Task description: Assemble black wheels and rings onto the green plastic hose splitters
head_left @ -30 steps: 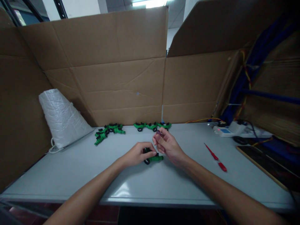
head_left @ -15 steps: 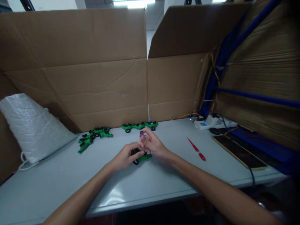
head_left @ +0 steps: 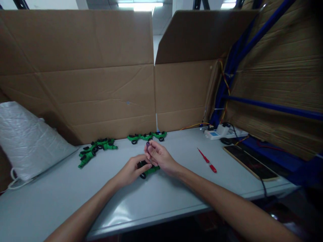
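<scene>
A green toy vehicle (head_left: 150,170) with a black wheel lies on the table under my hands. My left hand (head_left: 135,169) is closed on its left side, thumb and fingers around it. Above it, my right hand (head_left: 161,156) pinches a slim screwdriver (head_left: 148,144) upright. Only its dark purple end and a bit of thin shaft show; the fingers cover the rest. The shaft points down at the toy, but I cannot tell whether the tip touches a screw. More green toy vehicles (head_left: 146,137) stand in a row behind my hands.
Several green toys (head_left: 87,156) are clustered at the left rear. A red screwdriver (head_left: 207,160) lies to the right, with a dark flat device (head_left: 249,163) and a white power strip (head_left: 222,132) beyond. A white bag (head_left: 30,144) stands left, and cardboard (head_left: 106,97) walls the back.
The whole scene has shifted a little to the left as the camera turned. My hands keep nearly the same grip on the toy and the screwdriver.
</scene>
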`<state>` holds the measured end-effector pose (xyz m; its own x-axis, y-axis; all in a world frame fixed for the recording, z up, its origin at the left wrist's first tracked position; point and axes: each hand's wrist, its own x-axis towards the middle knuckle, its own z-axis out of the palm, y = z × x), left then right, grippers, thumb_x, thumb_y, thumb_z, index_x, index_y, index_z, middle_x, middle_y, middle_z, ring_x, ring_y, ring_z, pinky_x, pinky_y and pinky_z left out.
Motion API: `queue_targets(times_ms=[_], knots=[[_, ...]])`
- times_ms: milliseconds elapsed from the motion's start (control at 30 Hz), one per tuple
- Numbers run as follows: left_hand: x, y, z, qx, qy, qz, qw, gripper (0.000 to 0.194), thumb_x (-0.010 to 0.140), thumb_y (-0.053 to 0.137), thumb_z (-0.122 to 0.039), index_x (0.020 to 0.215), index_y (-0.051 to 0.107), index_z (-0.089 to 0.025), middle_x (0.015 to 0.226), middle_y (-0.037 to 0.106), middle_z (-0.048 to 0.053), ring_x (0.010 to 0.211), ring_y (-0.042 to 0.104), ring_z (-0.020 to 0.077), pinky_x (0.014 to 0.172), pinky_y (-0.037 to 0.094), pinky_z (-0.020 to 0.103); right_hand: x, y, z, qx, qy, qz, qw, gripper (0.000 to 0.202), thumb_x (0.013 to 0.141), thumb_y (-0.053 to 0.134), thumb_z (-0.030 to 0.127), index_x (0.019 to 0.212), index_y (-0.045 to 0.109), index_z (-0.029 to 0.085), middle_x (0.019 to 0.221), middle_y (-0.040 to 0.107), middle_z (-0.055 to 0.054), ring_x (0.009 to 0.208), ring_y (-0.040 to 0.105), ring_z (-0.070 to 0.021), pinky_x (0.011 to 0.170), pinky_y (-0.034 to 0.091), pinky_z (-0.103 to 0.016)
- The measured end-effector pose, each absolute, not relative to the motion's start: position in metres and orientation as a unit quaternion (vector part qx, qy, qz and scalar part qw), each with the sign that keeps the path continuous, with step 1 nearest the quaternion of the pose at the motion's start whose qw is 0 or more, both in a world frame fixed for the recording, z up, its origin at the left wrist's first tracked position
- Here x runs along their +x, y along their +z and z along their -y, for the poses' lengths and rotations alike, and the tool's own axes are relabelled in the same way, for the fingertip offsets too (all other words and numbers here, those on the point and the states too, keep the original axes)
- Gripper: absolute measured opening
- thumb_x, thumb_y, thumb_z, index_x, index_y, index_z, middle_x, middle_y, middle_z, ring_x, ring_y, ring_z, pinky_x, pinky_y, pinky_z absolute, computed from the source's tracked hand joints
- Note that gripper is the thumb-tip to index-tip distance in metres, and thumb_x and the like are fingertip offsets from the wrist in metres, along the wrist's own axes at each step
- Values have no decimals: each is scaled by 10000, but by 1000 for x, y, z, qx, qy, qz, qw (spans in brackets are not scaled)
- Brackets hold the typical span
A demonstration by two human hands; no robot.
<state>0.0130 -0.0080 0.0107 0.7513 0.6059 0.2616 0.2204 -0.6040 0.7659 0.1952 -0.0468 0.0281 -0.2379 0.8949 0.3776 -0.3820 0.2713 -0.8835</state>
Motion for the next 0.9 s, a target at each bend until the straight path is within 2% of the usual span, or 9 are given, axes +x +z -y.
queue_targets(times_ms=[100,300,433,500,600,733,800,900], knots=[[13,11,8,860,255,-244,368,258,1012,636,-392,999,737,-155,934,732,52,936,664,204,910,513,291,195,27,46,-222,556,556,577,552,837,743,724,980,496,251,683,531,83,483,390,-73,424,285,-170],[14,11,11,852,260,-239,386,276,1006,647,-410,1046,741,-153,984,752,77,956,674,220,915,521,312,197,26,46,-247,559,565,554,590,926,553,791,909,577,202,664,535,45,469,366,-72,411,264,-192],[14,13,12,857,253,-228,387,280,1015,631,-410,1067,747,-161,1083,759,87,996,673,220,929,514,308,197,25,45,-250,557,551,568,558,852,696,756,960,497,245,615,477,97,456,382,-76,412,259,-178],[14,15,12,858,251,-229,384,269,1016,629,-399,1062,747,-162,1082,760,82,996,672,219,931,511,307,197,24,44,-254,547,549,579,555,830,753,713,951,456,260,626,496,105,447,386,-72,406,258,-173],[15,17,14,859,254,-221,385,243,1013,636,-374,1070,749,-167,1074,762,77,1015,671,220,954,503,304,197,24,44,-260,539,556,577,515,892,677,718,925,505,234,684,552,70,440,375,-59,398,264,-181],[15,18,14,859,257,-213,388,227,1013,641,-355,1074,752,-167,1068,763,72,1009,674,212,956,499,295,197,24,46,-256,549,563,562,534,946,577,737,952,578,203,652,480,71,447,351,-62,405,263,-190],[14,17,14,861,258,-216,382,228,1008,649,-359,1064,754,-165,1040,762,65,981,673,207,942,500,293,196,23,46,-249,554,564,560,518,904,659,721,993,542,224,629,462,91,454,356,-69,412,258,-184],[15,16,13,859,256,-231,377,244,1002,659,-380,1022,754,-156,1026,766,66,969,673,211,927,503,299,196,20,45,-243,547,566,567,529,840,774,668,970,476,251,632,511,99,459,375,-71,420,269,-177]])
